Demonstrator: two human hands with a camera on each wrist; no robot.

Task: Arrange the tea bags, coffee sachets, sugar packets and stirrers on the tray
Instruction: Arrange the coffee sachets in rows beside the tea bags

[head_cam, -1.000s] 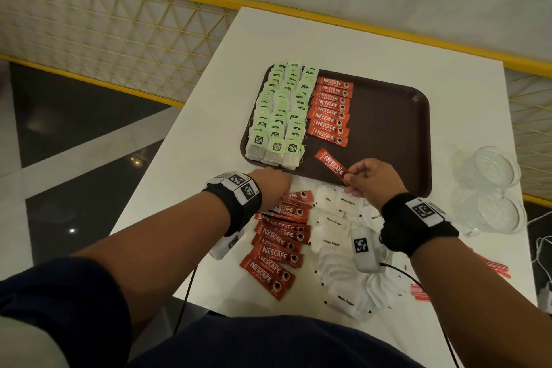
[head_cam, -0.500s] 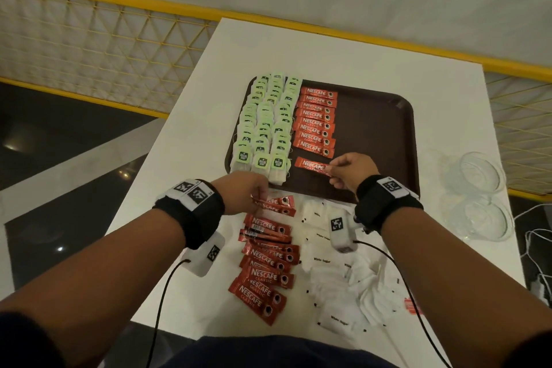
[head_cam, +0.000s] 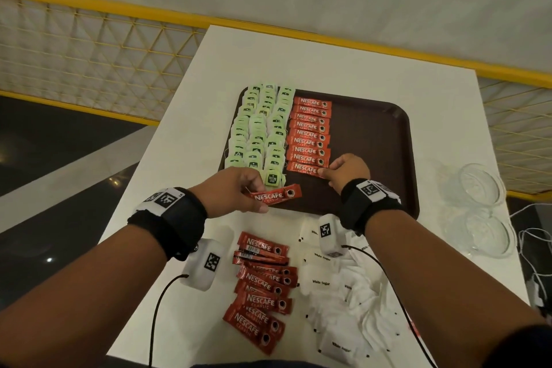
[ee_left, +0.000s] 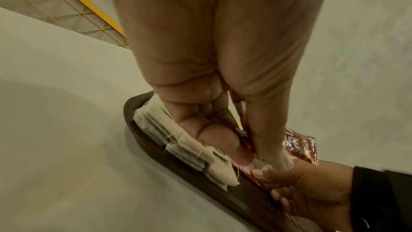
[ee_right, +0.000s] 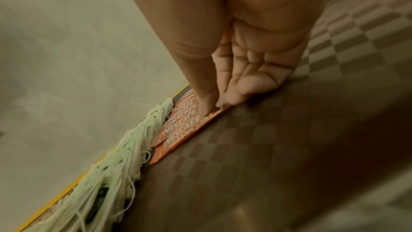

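Since a second ago the right hand [head_cam: 346,172] has carried its coffee sachet down onto the tray [head_cam: 385,158], and the left hand [head_cam: 231,193] has lifted another.

The right hand's fingertips [ee_right: 209,107] now pinch the placed sachet [head_cam: 304,169] at its end, the nearest of the red column [head_cam: 310,134] beside the tea bags [head_cam: 260,131]. The left hand pinches the next sachet [head_cam: 276,195] over the tray's near edge.

Best to square the placed one against its neighbour, then let go.

Stirrers are not identifiable anywhere. The loose sachets [head_cam: 263,287] and sugar packets [head_cam: 337,302] at the tabletop's near edge overlap, so a count is impossible.
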